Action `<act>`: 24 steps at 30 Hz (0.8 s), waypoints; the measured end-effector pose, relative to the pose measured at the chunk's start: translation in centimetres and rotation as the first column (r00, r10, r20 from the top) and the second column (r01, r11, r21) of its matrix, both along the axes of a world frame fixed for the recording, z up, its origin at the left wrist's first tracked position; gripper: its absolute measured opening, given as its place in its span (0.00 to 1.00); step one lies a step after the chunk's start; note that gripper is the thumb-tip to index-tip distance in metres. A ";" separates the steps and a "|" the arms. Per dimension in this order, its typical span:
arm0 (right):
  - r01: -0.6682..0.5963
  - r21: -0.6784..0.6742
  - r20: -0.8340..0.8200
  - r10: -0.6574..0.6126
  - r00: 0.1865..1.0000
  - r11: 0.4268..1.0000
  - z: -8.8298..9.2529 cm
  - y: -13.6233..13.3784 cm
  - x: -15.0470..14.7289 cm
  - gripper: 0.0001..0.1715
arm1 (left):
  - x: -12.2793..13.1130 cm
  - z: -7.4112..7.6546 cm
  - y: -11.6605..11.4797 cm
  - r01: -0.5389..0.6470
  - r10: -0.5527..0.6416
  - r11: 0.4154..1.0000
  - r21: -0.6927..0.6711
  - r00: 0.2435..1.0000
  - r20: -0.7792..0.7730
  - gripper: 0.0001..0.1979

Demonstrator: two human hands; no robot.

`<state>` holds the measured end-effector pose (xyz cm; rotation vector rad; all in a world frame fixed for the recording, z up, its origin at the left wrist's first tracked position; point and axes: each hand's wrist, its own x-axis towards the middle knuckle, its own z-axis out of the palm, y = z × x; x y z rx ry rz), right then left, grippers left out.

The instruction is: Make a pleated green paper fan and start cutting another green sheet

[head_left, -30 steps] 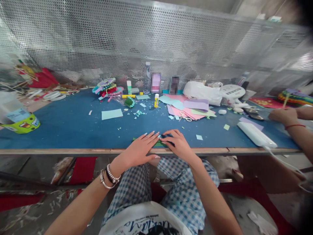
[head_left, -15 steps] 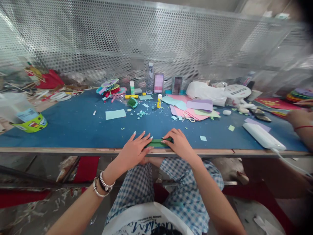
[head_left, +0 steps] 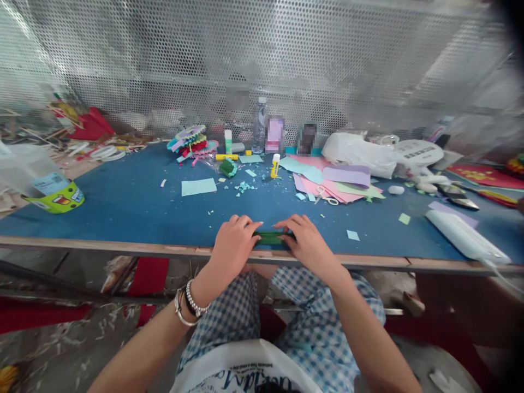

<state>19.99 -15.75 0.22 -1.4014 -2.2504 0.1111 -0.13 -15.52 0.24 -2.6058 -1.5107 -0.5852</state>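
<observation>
A narrow strip of dark green paper (head_left: 270, 238) lies along the front edge of the blue table (head_left: 135, 218). My left hand (head_left: 236, 240) holds its left end with thumb and fingers pinched together. At the other end, my right hand (head_left: 305, 240) pinches the strip in the same way. The middle of the strip shows between the two hands; its ends are hidden under my fingers. Beyond the hands stand a yellow glue stick (head_left: 275, 166) with a white cap and a small dark green paper piece (head_left: 228, 168) with a light frilled edge.
Scissors (head_left: 327, 197) lie on stacked coloured paper (head_left: 339, 188). A light blue paper rectangle (head_left: 198, 187) is to the left. A plastic cup (head_left: 53, 185) stands far left, a white power bank (head_left: 464, 237) with a cable right. Behind are a water bottle (head_left: 260, 125) and a perforated metal screen (head_left: 184, 60).
My left hand has gone from lying flat with fingers stretched to pinching the strip's left end. My right hand stays on the right end. The view has shifted slightly; the co-worker's hand has mostly left it.
</observation>
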 end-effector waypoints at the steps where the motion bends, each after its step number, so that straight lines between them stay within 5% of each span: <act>1: 0.012 0.052 0.006 -0.013 1.000 0.999 0.5 0.2 -0.1 0.13 | 0.0 0.4 0.4 0.005 -0.005 1.000 0.026 1.000 0.003 0.14; 5: 0.062 0.228 -0.038 -0.055 0.998 0.972 1.8 0.2 0.1 0.13 | -0.2 1.9 1.1 0.043 -0.054 0.983 0.181 0.997 0.055 0.10; 8: 0.076 0.254 -0.071 -0.059 0.996 0.964 0.2 -1.1 0.3 0.13 | -0.8 1.3 0.5 0.116 -0.126 0.972 0.203 0.991 0.036 0.10; 13: 0.042 0.153 -0.171 -0.016 0.985 0.987 -3.7 -2.7 0.2 0.16 | -2.1 -1.4 -0.2 0.192 -0.193 0.981 0.033 0.980 0.048 0.12; 19: 0.015 -0.046 -0.294 -0.027 0.955 0.999 -2.5 -1.7 0.6 0.12 | -2.4 -1.3 0.8 0.196 -0.161 0.968 -0.153 0.963 0.218 0.14; 24: 0.087 -0.048 -0.313 -0.097 0.945 0.995 -2.7 -0.8 0.6 0.07 | -2.1 -0.7 1.4 0.148 -0.083 0.955 -0.258 0.966 0.247 0.12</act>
